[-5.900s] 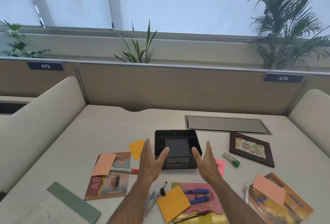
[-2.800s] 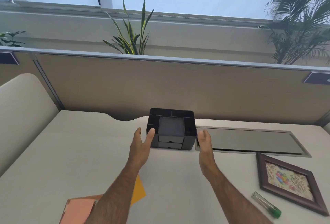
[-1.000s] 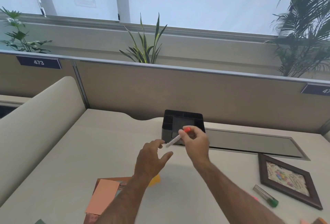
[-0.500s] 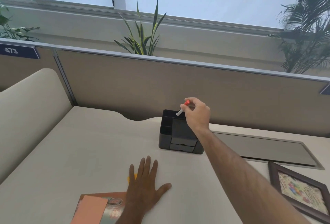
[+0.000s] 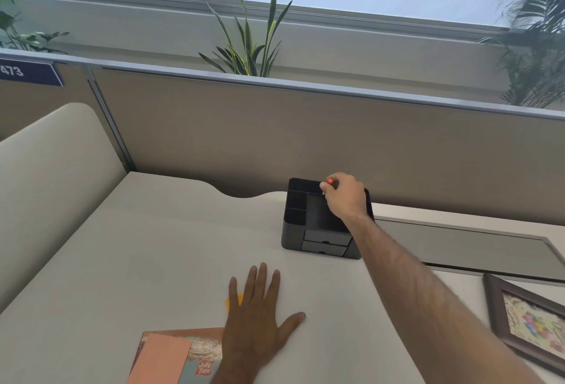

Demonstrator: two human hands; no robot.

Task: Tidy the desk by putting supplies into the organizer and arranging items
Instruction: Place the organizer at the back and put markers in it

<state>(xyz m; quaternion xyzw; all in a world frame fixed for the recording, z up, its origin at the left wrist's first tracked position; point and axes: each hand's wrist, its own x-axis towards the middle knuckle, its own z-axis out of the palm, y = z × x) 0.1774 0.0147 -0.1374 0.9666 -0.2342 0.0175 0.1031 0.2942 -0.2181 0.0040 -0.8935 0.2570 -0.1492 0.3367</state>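
The marker (image 5: 329, 182), white-barrelled with a red cap, is by the look of it light, stiff and smooth, so a fingertip pinch near the cap end should steer it well enough, though a slick barrel could twist if the pinch loosens. Only the cap and a sliver of barrel show; the rest is hidden behind the fingers. It is pinched in the right hand (image 5: 345, 198), which is closed around it over the back right part of the organizer (image 5: 301, 218), cap up and the lower end pointing down toward a rear compartment; whether the tip has entered a slot cannot be told. The organizer stands at the back of the desk (image 5: 146, 249), just beside the flat cable cover (image 5: 464, 249). The left hand (image 5: 256, 322) lies flat on the desk, fingers spread and holding nothing, well apart from the organizer, its palm over part of an orange note (image 5: 234, 302) and touching the booklet (image 5: 180, 356). A framed picture (image 5: 529, 319) lies at the right edge.
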